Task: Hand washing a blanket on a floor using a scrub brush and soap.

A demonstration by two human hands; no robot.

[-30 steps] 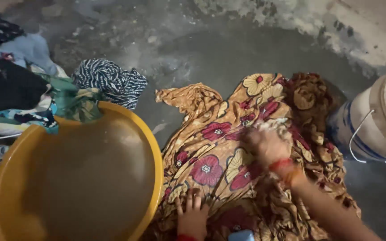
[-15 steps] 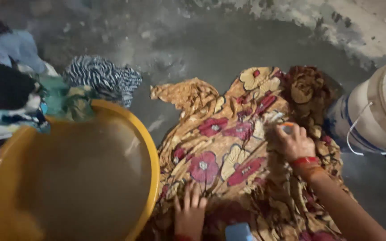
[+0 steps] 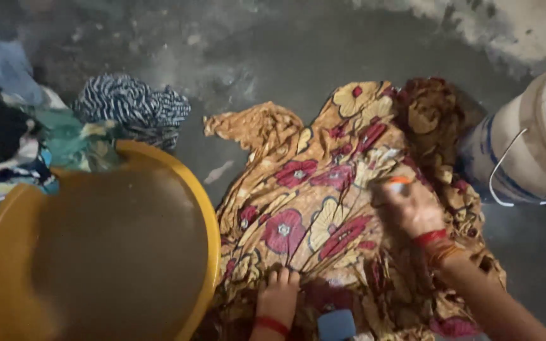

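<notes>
A wet yellow-brown cloth with red and cream flowers (image 3: 311, 202) lies spread on the dark floor. My right hand (image 3: 409, 205) is closed on a small orange-topped object (image 3: 399, 182), pressed onto the cloth's right side; what the object is I cannot tell. My left hand (image 3: 278, 295) rests flat on the cloth's near edge, fingers pointing away from me, holding it down. Red bangles circle both wrists.
A yellow tub (image 3: 205, 208) of murky water stands at the left. Behind it lies a heap of clothes (image 3: 7, 139) with a striped piece (image 3: 127, 104). A white bucket (image 3: 526, 158) with a wire handle stands at the right. A small blue object (image 3: 336, 325) sits at the bottom edge.
My right hand has slid toward me and a little to the right across the cloth. My left hand stays pressed on the near edge.
</notes>
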